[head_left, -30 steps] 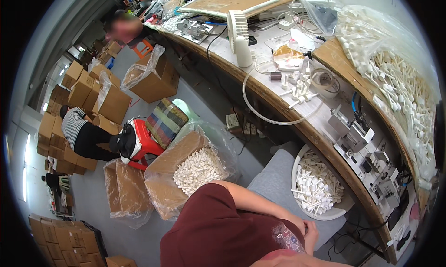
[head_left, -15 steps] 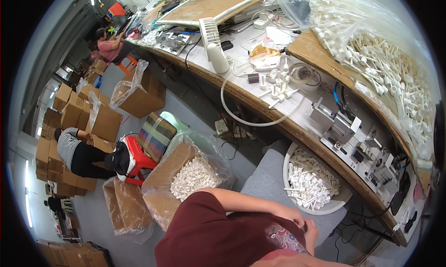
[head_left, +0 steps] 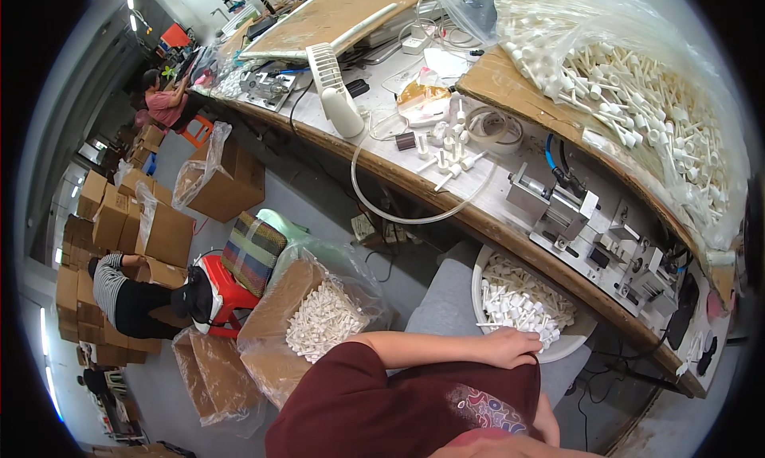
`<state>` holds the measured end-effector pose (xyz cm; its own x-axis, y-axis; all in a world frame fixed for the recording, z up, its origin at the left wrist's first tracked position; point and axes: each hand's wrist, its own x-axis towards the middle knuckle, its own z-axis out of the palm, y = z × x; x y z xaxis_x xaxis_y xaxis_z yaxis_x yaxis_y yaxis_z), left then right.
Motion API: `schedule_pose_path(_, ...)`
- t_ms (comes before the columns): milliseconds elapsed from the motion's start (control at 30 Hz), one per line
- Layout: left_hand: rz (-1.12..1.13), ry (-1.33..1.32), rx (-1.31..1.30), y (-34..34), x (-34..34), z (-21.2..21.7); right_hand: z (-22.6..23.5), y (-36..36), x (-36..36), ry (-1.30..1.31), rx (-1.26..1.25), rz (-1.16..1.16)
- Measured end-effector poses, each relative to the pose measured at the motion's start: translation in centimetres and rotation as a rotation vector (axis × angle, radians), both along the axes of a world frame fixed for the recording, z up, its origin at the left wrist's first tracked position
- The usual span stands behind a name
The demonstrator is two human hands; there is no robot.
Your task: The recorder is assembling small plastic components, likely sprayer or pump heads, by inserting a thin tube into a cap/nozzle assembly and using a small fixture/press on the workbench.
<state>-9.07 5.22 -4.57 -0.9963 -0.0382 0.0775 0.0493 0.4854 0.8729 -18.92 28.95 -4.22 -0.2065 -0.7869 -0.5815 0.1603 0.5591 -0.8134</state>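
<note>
My left hand (head_left: 512, 348) lies at the near side of a round white basin (head_left: 479, 287), between it and the maroon shirt. Its fingers are curled downward and the fingertips are hidden, so whatever they may hold does not show. Inside the basin are many small white plastic parts (head_left: 522, 307), each a thin stem with a wider cup-like head. The basin rests against grey-clad legs (head_left: 442, 303) beside the workbench edge. Of my right arm only a piece of forearm (head_left: 547, 422) shows at the lower edge; its hand is out of sight behind the shirt.
On the workbench stand a metal clamping fixture (head_left: 554, 203), tape rolls (head_left: 496, 130), a white fan (head_left: 333, 91) and a clear hose (head_left: 374, 207). A plastic-covered heap of similar parts (head_left: 661, 115) sits at right. A lined carton (head_left: 267, 315) and red stool (head_left: 231, 287) stand left; two people work farther off.
My left hand has moved up to the basin's near side, away from my right hand. My right hand has dropped out of view. The whole view has shifted slightly.
</note>
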Motion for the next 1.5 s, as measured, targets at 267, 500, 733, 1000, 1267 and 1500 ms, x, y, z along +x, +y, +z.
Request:
schedule_pose_path(267,0.186,-0.072,0.042,-1.7,1.9,-0.4,-1.6,0.4,-4.2,0.471,-0.156,-0.435)
schedule_pose_path(500,0.774,0.142,-0.105,-6.8,4.0,-3.2,0.6,-9.1,0.7,1.166,-0.469,0.103)
schedule_pose_path(733,0.994,-0.059,0.144,-9.6,5.2,-10.4,-5.0,-13.2,0.2,1.360,-0.499,0.423)
schedule_pose_path(1000,0.826,-0.371,-0.070,-11.4,4.3,-11.4,-8.3,-16.8,-2.9,1.498,-0.374,0.314)
schedule_pose_path(1267,0.808,-0.371,-0.187,-10.4,3.9,-8.8,-9.3,-18.8,-5.5,1.470,-0.318,0.160)
schedule_pose_path(1500,0.883,-0.044,-0.063,-8.5,5.8,-6.5,-4.6,-19.0,-6.3,0.903,0.128,0.386)
